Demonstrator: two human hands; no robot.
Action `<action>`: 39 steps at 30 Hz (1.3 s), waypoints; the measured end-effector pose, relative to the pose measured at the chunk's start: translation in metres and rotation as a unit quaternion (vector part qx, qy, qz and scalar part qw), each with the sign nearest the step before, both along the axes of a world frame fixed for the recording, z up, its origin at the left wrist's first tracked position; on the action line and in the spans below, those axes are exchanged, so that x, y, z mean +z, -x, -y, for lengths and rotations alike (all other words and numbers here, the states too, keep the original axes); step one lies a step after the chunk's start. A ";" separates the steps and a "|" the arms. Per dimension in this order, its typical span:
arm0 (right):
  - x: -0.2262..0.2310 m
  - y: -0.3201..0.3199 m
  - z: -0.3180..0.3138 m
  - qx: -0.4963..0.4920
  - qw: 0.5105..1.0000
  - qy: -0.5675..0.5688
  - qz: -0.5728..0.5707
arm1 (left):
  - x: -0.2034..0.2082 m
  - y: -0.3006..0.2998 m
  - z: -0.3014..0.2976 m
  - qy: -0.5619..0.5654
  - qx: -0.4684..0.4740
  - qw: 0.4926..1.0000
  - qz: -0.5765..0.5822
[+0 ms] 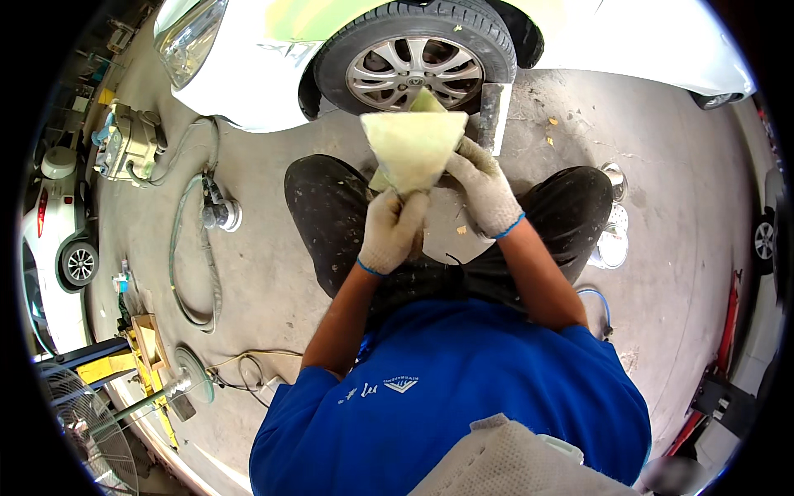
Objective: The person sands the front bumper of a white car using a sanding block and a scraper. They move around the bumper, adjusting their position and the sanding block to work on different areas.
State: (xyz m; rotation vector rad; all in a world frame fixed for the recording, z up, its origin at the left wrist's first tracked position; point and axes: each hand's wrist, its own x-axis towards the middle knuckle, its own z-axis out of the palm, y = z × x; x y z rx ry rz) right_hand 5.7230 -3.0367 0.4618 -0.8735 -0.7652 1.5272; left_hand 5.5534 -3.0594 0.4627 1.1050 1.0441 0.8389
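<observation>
Both my hands wear whitish knit gloves and hold a pale yellow folded sheet (pixel 413 149) in front of my knees. It is wide at the top and narrow at the bottom, with a corner sticking up behind; its exact material I cannot make out. My left hand (pixel 392 231) pinches the narrow lower end between thumb and fingers. Along the sheet's right edge, my right hand (pixel 485 188) grips with its fingers partly hidden. Just beyond the sheet is a car wheel (pixel 418 66) with silver spokes, under a white fender (pixel 285 70) with a yellow-green patch.
A flat-sided block (pixel 494 120) stands against the tyre's right side. To the left lie a disc sander (pixel 219 213), its looped hose (pixel 175 273) and a beige machine (pixel 128 142). Metal cans (pixel 610 240) stand by my right leg. A fan (pixel 91 430) is at lower left.
</observation>
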 end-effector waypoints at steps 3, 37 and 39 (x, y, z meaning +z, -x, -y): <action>-0.011 -0.002 -0.008 -0.108 0.992 -0.027 0.064 | -0.004 -0.002 0.006 -0.056 -0.048 0.995 -0.060; 0.010 -0.082 0.024 0.003 0.887 -0.088 0.453 | 0.014 0.034 0.007 0.028 -0.030 0.997 -0.067; 0.014 -0.084 0.016 -0.074 0.906 -0.116 0.400 | 0.006 0.030 0.009 0.058 -0.080 0.992 -0.083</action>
